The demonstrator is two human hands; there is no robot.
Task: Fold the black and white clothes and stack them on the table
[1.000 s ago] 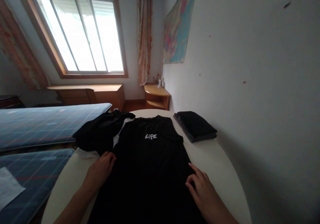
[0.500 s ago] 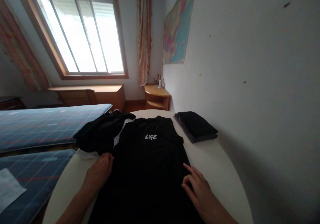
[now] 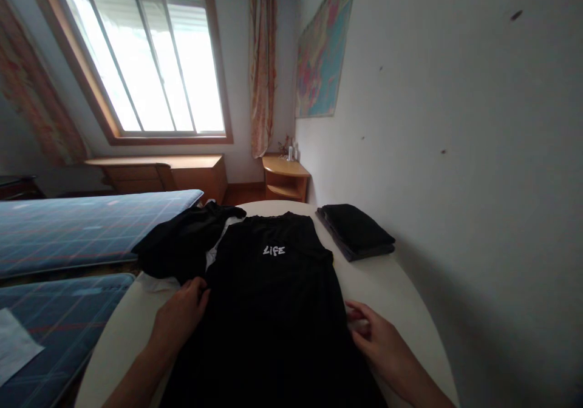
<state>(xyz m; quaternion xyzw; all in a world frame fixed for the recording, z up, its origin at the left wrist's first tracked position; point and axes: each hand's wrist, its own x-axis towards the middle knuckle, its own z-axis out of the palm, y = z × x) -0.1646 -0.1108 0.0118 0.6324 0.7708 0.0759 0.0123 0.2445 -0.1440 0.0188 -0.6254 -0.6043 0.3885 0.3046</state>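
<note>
T-shirt in black, lettered "LIFE" in white across the chest, is spread on a round, pale surface, its collar turned toward the far rim and its lower part cut off by the bottom of the frame. The shirt's left edge is met by the left hand, its fingers bent and drawn close together; whether fabric is pinched between them cannot be told. At the opposite edge the right hand is placed, its fingers curled, with a gap seen between forefinger and thumb; whether cloth is gripped there cannot be told either. Beside the shirt, on the left, a crumpled black garment is heaped over a white cloth, which is partly hidden. Near the far right rim, folded dark clothes are stacked, a black piece on top of a greyer one. To the left, two blue plaid mattresses are seen, a white sheet of paper resting on the nearer. The background is lit by a wood-framed window.
</note>
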